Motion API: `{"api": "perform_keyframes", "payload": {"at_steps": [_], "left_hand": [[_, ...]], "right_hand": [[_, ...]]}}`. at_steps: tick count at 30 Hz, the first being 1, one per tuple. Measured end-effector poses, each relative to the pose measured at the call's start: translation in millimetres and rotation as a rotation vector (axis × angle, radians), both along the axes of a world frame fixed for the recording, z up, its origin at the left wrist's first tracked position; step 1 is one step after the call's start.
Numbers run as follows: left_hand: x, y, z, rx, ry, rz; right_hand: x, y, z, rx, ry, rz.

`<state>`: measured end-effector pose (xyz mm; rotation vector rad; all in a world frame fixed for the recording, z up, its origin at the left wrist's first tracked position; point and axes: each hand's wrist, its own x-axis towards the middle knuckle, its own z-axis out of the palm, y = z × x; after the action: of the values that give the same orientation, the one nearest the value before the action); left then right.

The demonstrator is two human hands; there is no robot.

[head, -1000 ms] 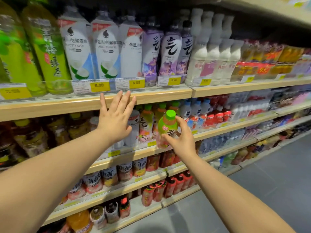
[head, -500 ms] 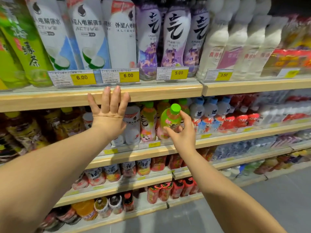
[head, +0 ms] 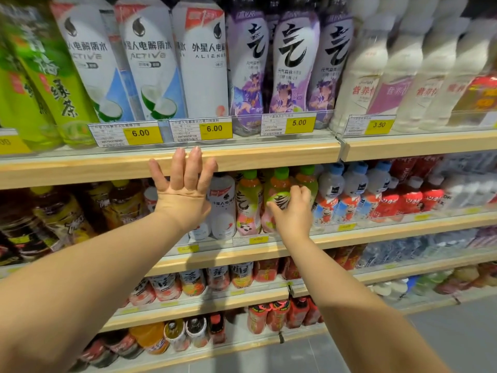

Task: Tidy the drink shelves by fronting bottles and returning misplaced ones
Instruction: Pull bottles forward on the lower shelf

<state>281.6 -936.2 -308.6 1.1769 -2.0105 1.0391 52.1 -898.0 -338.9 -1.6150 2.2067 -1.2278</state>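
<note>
My right hand (head: pixel 291 211) grips a small green-capped bottle (head: pixel 278 188) with a green and pink label, standing upright at the front of the second shelf (head: pixel 376 232) in a row of like bottles (head: pixel 248 203). My left hand (head: pixel 183 189) is raised with fingers spread and straight, fingertips touching the wooden front edge of the upper shelf (head: pixel 269 156), in front of a white bottle (head: pixel 223 208). The lower part of the gripped bottle is hidden behind my right hand.
The upper shelf carries tall white, purple (head: pixel 293 65) and green bottles (head: pixel 53 84) behind yellow price tags (head: pixel 213 129). Blue-capped and red bottles (head: pixel 349 195) stand right of my right hand. Brown bottles (head: pixel 53 211) fill the left. Lower shelves hold more drinks above a grey floor (head: pixel 457 340).
My right hand carried the green-capped bottle forward and set it into the row on the second shelf. My left hand rose to the upper shelf's edge. The view moved closer.
</note>
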Motion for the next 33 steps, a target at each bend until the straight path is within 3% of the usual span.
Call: {"api": "perform_keyframes", "payload": {"at_steps": [7, 10, 13, 15, 18, 24, 28, 33], "left_hand": [[-3, 6, 4, 0.051, -0.031, 0.073], [-8, 19, 12, 0.187, 0.0, 0.093], [-17, 49, 29, 0.44, -0.021, 0.185], [-8, 68, 34, 0.512, 0.041, 0.082], [34, 91, 15, 0.545, 0.162, -0.031], [165, 128, -58, 1.017, 0.169, 0.325], [236, 136, -93, 1.22, 0.407, 0.429], [292, 122, -117, 1.166, 0.791, 0.332]], "right_hand": [[7, 1, -12, 0.104, 0.071, -0.017], [9, 6, -10, 0.218, 0.096, 0.036], [12, 10, 1, 0.257, 0.099, 0.038], [21, 18, 3, 0.199, 0.089, 0.0], [54, 36, -7, 0.079, 0.087, 0.065], [170, 61, -52, 0.356, 0.244, 0.383], [250, 66, -72, 0.486, 0.38, 0.559], [335, 57, -92, 0.529, 0.48, 0.652]]}}
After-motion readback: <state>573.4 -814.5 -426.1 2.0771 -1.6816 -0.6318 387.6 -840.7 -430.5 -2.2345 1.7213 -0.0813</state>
